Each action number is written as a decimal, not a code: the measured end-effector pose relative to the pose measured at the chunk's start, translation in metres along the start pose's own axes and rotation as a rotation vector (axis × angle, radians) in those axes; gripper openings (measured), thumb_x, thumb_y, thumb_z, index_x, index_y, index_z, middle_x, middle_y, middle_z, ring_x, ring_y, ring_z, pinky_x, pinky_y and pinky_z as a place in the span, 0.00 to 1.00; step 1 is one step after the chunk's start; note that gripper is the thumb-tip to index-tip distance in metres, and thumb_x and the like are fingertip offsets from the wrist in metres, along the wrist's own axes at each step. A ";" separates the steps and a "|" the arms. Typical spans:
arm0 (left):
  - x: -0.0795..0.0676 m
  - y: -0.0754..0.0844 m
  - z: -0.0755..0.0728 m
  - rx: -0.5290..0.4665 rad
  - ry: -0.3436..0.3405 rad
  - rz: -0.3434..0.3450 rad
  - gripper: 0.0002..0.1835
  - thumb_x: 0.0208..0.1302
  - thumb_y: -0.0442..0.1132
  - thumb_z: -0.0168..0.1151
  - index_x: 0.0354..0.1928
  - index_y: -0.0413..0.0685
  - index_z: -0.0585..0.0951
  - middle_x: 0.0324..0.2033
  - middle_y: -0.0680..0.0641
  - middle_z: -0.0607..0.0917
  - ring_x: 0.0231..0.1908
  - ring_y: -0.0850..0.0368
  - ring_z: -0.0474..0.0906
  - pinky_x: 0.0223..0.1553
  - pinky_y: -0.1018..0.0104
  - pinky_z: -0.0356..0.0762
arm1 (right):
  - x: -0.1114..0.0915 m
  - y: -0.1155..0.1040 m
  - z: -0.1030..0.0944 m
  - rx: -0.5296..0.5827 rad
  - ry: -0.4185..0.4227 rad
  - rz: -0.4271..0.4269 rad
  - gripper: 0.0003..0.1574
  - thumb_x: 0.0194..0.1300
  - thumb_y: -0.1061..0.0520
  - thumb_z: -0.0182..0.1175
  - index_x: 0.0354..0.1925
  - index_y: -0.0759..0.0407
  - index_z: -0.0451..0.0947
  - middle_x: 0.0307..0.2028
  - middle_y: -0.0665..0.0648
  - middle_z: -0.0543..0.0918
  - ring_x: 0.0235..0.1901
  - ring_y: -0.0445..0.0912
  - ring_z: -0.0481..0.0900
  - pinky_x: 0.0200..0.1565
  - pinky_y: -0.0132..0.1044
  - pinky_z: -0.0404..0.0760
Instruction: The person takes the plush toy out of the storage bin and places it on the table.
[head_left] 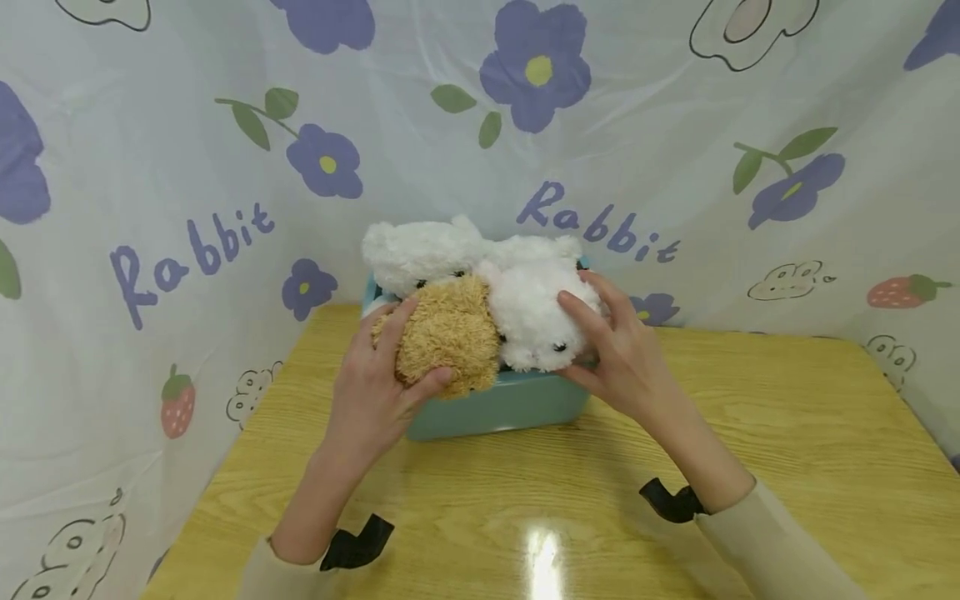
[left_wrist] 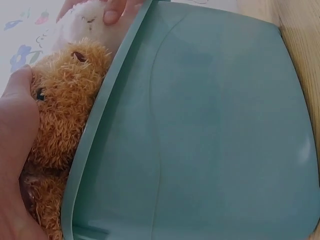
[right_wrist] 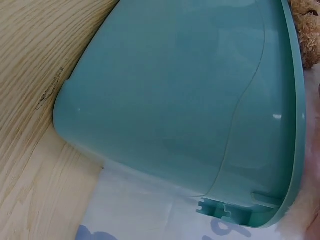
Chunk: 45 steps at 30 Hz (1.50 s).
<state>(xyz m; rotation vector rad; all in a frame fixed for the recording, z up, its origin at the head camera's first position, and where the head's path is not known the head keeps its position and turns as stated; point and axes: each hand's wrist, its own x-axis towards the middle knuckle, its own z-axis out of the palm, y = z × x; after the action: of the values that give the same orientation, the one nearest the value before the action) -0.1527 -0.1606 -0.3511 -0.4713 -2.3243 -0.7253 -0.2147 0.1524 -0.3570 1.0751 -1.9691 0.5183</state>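
Note:
A teal plastic bin (head_left: 502, 408) stands on the table, filled with fluffy plush toys. My left hand (head_left: 371, 387) holds the golden-brown plush toy (head_left: 453, 333) at the bin's front left, thumb over its front and fingers round its left side. On the right, my right hand (head_left: 618, 346) grips a white plush toy (head_left: 536, 308) with dark eyes, fingers spread over its side and top. In the left wrist view the brown toy (left_wrist: 65, 105) bulges above the bin rim. Two more white plush toys, one at the back left (head_left: 423, 250), lie behind them.
The wooden table (head_left: 750, 433) spreads around the bin. Behind it hangs a pale cloth (head_left: 420, 167) printed with purple flowers, strawberries and the word Rabbit. A black strap piece shows at each wrist, one by the left sleeve (head_left: 281, 575).

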 end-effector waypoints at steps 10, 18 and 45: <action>0.010 -0.002 0.010 -0.073 -0.076 0.021 0.52 0.60 0.83 0.45 0.77 0.57 0.64 0.64 0.31 0.71 0.55 0.32 0.76 0.44 0.33 0.80 | -0.012 -0.004 -0.010 -0.040 0.062 0.045 0.39 0.74 0.33 0.54 0.72 0.51 0.62 0.68 0.73 0.65 0.57 0.72 0.75 0.28 0.61 0.82; 0.018 0.001 0.017 -0.107 -0.145 0.003 0.54 0.57 0.84 0.45 0.79 0.60 0.62 0.67 0.33 0.68 0.58 0.32 0.73 0.45 0.33 0.79 | -0.020 -0.006 -0.019 -0.075 0.086 0.067 0.38 0.75 0.35 0.54 0.74 0.50 0.61 0.68 0.72 0.66 0.50 0.68 0.77 0.22 0.55 0.78; 0.033 0.013 0.026 -0.069 -0.093 0.182 0.46 0.65 0.78 0.47 0.75 0.55 0.66 0.67 0.32 0.67 0.62 0.31 0.70 0.55 0.34 0.74 | -0.024 -0.010 -0.036 -0.109 0.080 0.168 0.67 0.47 0.53 0.83 0.76 0.53 0.56 0.76 0.72 0.54 0.66 0.70 0.67 0.46 0.64 0.82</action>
<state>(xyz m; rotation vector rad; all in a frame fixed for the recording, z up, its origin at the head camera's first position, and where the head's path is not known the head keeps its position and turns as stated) -0.1828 -0.1302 -0.3406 -0.7518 -2.3100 -0.7108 -0.1828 0.1828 -0.3560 0.8141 -2.0031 0.5288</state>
